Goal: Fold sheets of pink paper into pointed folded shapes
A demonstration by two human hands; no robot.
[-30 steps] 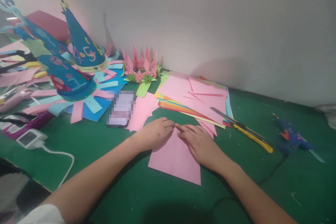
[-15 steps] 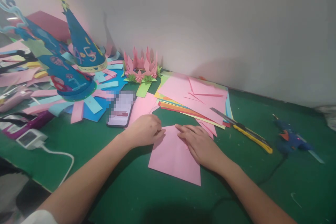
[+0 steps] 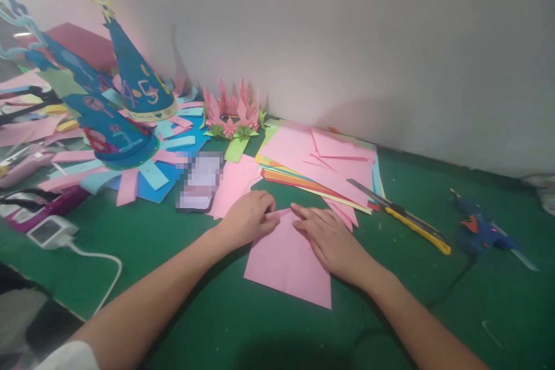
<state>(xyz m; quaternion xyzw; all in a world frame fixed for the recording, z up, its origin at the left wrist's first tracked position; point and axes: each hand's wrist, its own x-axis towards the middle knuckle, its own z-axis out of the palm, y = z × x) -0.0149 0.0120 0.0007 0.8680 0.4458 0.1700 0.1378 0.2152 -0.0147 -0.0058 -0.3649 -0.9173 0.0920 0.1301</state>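
Note:
A sheet of pink paper (image 3: 286, 269) lies on the green table in front of me. Its far left corner is pinched by my left hand (image 3: 248, 217), and a narrow flap there is lifted and turned over toward the middle. My right hand (image 3: 333, 240) lies on the sheet's right side, fingers stretched out and pressing it down, the index fingertip at the far edge. Just beyond the hands are more pink sheets (image 3: 232, 188) and a stack of coloured paper (image 3: 316, 156).
A yellow utility knife (image 3: 416, 228) rests against the stack. Far right is a blue glue gun (image 3: 485, 234). To the left stand a phone (image 3: 200, 182), decorated blue cone hats (image 3: 139, 75), a pink paper crown (image 3: 234, 110) and a white device with a cable (image 3: 52, 232).
My left hand has moved slightly right, folding the paper's far left corner inward. My right hand stays in nearly the same place. The phone's screen has changed.

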